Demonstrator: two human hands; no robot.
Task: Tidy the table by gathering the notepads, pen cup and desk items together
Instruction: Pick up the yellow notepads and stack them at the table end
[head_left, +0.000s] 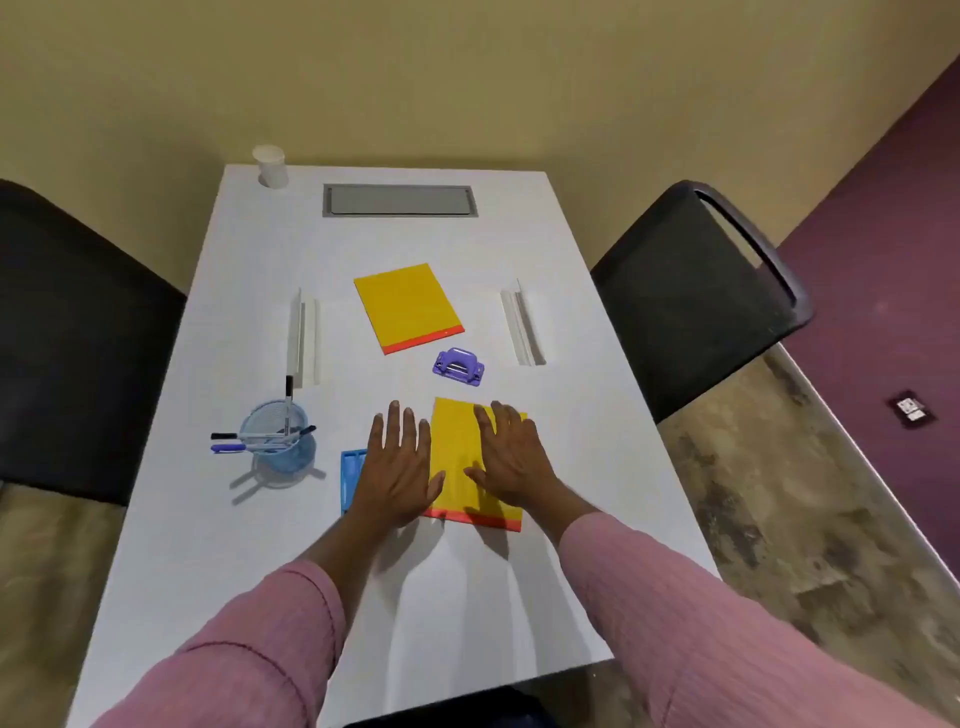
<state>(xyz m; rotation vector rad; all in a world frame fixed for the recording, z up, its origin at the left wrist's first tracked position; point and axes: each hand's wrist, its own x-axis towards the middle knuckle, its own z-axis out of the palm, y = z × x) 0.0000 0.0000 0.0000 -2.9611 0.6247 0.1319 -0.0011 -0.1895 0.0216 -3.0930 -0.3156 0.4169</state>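
Two yellow notepads with orange edges lie on the white table (467, 597). The far notepad (408, 306) sits mid-table. The near notepad (460, 457) lies under my hands. My right hand (511, 462) is spread flat over its right half. My left hand (397, 462) is spread flat at its left edge, covering part of a blue tray (350, 478). A blue mesh pen cup (278, 441) with several pens stands to the left. A purple hole punch (458, 366) rests between the two notepads.
Two white holders lie at mid-left (301, 338) and mid-right (522, 327). A white paper cup (270, 165) stands at the far left corner beside a grey cable hatch (399, 200). Black chairs flank the table on the left (67, 338) and right (696, 291).
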